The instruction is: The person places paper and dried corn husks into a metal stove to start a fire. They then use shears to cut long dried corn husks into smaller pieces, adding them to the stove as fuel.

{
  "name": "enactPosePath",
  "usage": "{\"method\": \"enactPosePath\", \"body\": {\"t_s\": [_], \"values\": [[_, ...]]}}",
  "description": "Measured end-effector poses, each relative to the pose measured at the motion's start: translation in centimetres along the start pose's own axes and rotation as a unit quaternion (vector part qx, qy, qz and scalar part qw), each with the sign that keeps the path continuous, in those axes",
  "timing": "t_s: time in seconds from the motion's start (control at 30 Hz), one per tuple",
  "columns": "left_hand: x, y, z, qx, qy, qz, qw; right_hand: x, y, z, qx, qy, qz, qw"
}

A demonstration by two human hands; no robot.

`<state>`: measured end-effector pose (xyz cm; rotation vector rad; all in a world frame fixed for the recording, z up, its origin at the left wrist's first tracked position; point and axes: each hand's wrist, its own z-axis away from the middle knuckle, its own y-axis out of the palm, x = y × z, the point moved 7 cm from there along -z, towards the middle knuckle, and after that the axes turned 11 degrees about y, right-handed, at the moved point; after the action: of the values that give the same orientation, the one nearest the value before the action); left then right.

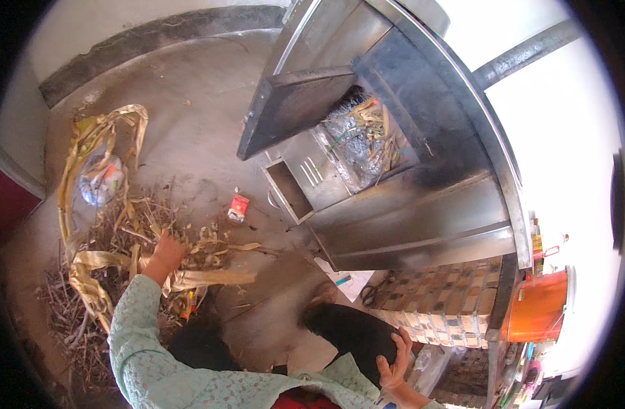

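Observation:
My left hand (166, 256) reaches down into a heap of dry twigs (74, 310) and leaves on the floor at the left. Its fingers curl closed around some of the dry twigs, partly hidden among them. Long dry corn leaves (87, 262) lie over and around the heap. My right hand (394, 365) rests by my right knee with its fingers apart, holding nothing. Ahead to the right stands a metal stove (421, 225), its door (292, 109) swung out. Inside its opening lie dry stalks (375, 129) on crumpled shiny plastic or foil (346, 140).
Below the stove opening, an ash drawer (290, 194) is pulled out. A red and white packet (238, 208) lies on the floor near it. A clear plastic bag (101, 180) sits beyond the heap. Right of me are a brick wall (442, 293) and an orange bucket (538, 307).

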<state>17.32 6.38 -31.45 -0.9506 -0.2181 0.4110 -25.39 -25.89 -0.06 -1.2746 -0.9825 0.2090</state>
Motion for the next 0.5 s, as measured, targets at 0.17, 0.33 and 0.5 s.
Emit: {"method": "enactPosePath", "body": {"t_s": [0.17, 0.33, 0.5], "values": [[1.1, -8.6, 7.3, -0.128, -0.09, 0.158, 0.975, 0.8, 0.3, 0.4, 0.009, -0.014, -0.011, 1.0], [2.5, -11.9, 12.8, -0.287, -0.136, 0.324, 0.891, 1.3, 0.8, 0.7, 0.01, -0.039, -0.022, 0.999], [0.7, -15.9, 15.4, -0.359, -0.092, 0.358, 0.857, 1.5, 0.4, 1.0, 0.005, -0.06, -0.023, 0.998]]}}
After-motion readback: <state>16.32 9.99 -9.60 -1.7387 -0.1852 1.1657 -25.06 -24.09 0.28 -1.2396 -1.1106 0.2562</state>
